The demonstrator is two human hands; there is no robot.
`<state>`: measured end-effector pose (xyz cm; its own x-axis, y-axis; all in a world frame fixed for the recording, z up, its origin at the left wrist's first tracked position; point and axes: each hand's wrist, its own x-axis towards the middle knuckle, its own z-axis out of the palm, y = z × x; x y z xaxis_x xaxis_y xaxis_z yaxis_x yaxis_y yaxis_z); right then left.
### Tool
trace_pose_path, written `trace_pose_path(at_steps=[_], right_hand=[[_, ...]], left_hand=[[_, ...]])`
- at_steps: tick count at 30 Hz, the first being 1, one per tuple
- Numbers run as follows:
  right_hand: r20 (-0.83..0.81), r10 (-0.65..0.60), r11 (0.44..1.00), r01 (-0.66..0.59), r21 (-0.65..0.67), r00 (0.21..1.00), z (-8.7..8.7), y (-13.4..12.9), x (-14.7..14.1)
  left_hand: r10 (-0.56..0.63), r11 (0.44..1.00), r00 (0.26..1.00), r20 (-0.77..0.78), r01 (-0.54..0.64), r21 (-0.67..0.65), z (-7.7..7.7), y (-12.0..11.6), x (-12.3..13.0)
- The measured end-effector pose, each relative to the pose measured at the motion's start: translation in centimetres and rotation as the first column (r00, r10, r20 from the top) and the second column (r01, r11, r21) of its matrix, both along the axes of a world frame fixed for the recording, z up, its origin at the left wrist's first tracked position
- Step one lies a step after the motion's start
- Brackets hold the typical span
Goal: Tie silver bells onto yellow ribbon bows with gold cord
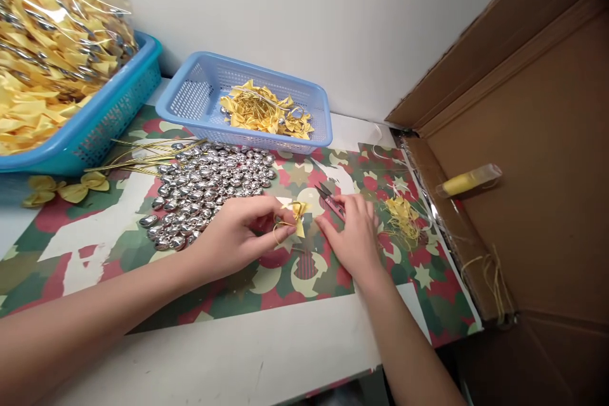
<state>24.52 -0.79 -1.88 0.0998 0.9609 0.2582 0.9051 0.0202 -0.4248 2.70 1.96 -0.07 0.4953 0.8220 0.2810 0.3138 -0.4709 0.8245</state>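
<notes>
My left hand (252, 228) pinches a small yellow ribbon bow (299, 209) with a loop of thin gold cord between thumb and fingertips. To its right, my right hand (353, 231) is closed over the handle end of a pair of thread snips (333, 204). Their dark pointed blades face up and left, and part of the handle is hidden under my fingers. Many shiny silver beads (204, 181) lie spread beside and beyond my left hand. Right of my right hand is a small heap of yellow ribbon and cord scraps (403, 217).
A blue basket (176, 108) at the back holds yellow bows. A bigger blue-green basket (128, 104) at left holds loose bows and a stuffed clear bag (61, 19). Gold cords (137, 168) lie beside the beads. Cardboard (533, 114) with a yellow tube (469, 181) borders the right.
</notes>
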Motion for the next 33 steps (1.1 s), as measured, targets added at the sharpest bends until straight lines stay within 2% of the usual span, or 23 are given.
trace_pose_path(at_steps=[4, 10, 13, 16, 17, 19, 22, 24, 26, 28, 33], right_hand=[[0.082, -0.011, 0.997, 0.017, -0.071, 0.997, -0.7, 0.4, -0.2], [0.068, -0.015, 0.998, 0.019, -0.066, 0.998, -0.2, 0.1, 0.2], [-0.098, -0.003, 0.999, 0.000, -0.035, 0.995, 0.3, -0.3, 0.7], [-0.407, 0.030, 0.999, -0.034, -0.003, 0.913, 1.3, -1.1, 1.0], [-0.479, 0.066, 0.997, -0.073, 0.005, 0.876, 1.7, -1.5, 1.0], [-0.518, 0.191, 0.978, -0.207, 0.028, 0.834, 2.5, -2.1, 0.8], [-0.485, 0.386, 0.903, -0.429, 0.025, 0.785, 3.3, -2.7, 0.4], [-0.422, 0.460, 0.861, -0.509, -0.005, 0.781, 3.4, -2.7, 0.1], [-0.334, 0.473, 0.855, -0.516, -0.048, 0.816, 3.3, -2.7, -0.1], [-0.230, 0.449, 0.878, -0.474, -0.065, 0.863, 3.1, -2.6, -0.2], [-0.036, 0.427, 0.902, -0.423, 0.090, 0.903, 2.6, -2.7, -0.5]], left_hand=[[0.025, 0.977, 0.996, 0.090, -0.005, -0.214, -0.2, -0.2, 0.1], [0.029, 0.939, 0.981, 0.189, 0.038, -0.342, -0.4, -0.3, 0.1], [0.033, 0.905, 0.968, 0.249, 0.077, -0.418, -0.4, -0.2, 0.2], [0.043, 0.876, 0.961, 0.274, 0.095, -0.472, -0.5, -0.2, 0.2], [0.046, 0.869, 0.959, 0.279, 0.099, -0.485, -0.5, -0.2, 0.2], [0.050, 0.858, 0.957, 0.287, 0.106, -0.502, -0.6, -0.3, 0.2], [0.043, 0.860, 0.959, 0.281, 0.107, -0.499, -0.8, -0.4, 0.3], [0.035, 0.863, 0.962, 0.269, 0.106, -0.493, -0.9, -0.4, 0.3], [0.029, 0.865, 0.967, 0.254, 0.103, -0.490, -1.0, -0.4, 0.3], [0.015, 0.867, 0.973, 0.231, 0.102, -0.488, -1.0, -0.4, 0.3], [-0.012, 0.876, 0.985, 0.173, 0.094, -0.473, -0.9, -0.4, 0.3]])
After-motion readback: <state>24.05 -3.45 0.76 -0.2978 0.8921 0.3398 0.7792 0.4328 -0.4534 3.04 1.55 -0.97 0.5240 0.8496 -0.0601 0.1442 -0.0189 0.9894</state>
